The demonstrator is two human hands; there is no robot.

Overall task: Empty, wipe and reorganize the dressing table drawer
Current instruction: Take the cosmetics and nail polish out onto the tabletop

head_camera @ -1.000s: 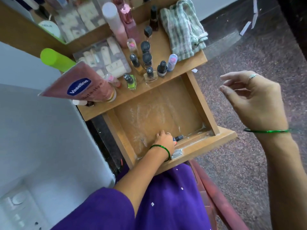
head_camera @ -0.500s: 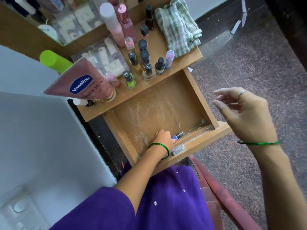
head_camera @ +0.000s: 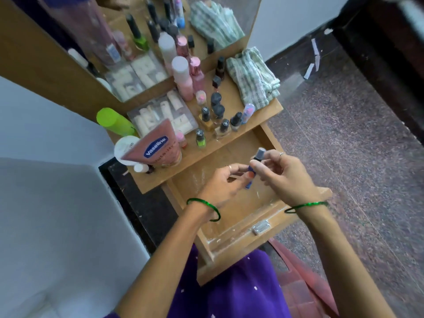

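While it is held above the open drawer [head_camera: 231,235], the small blue bottle [head_camera: 252,171] stands nearly upright, cap up. The left hand [head_camera: 220,182] and right hand [head_camera: 283,177] both pinch it. The crowded table top [head_camera: 181,173] lies just beyond; the striped cloth [head_camera: 252,79] waits farther right.

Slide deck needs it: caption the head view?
Both hands hold a small blue bottle above the emptied, dusty drawer.

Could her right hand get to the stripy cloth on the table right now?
Probably not right away. The right hand and the left hand are both busy holding a small blue bottle over the drawer. The cloth lies uncovered at the tabletop's right end, so once freed, it likely could.
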